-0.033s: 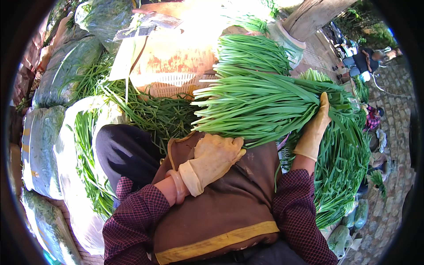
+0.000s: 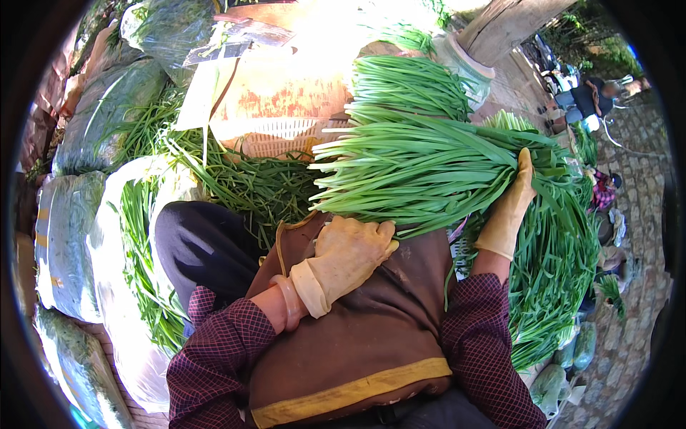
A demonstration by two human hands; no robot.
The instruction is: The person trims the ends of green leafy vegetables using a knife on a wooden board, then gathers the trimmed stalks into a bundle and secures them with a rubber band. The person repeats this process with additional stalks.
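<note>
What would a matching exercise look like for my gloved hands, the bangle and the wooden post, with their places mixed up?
Things:
1. Left hand in pale-yellow glove
2. Right hand in pale-yellow glove
3. Pale pinkish round bangle
4. Thick brown wooden post

Places:
A. Around the left wrist
B. At the right part of a large bunch of long green leaves
C. Picture's upper right
D. In front of the brown apron

Pairs: 1-D, 2-B, 3-A, 4-C.

Out of sight, unclear
Leafy bundle [image 2: 421, 168] hides part of right hand [image 2: 513, 201]; fingertips of left hand [image 2: 349, 250] curl from view; top edge crops wooden post [image 2: 504, 30]; 1 distant person [image 2: 590, 99] is blurred.
</note>
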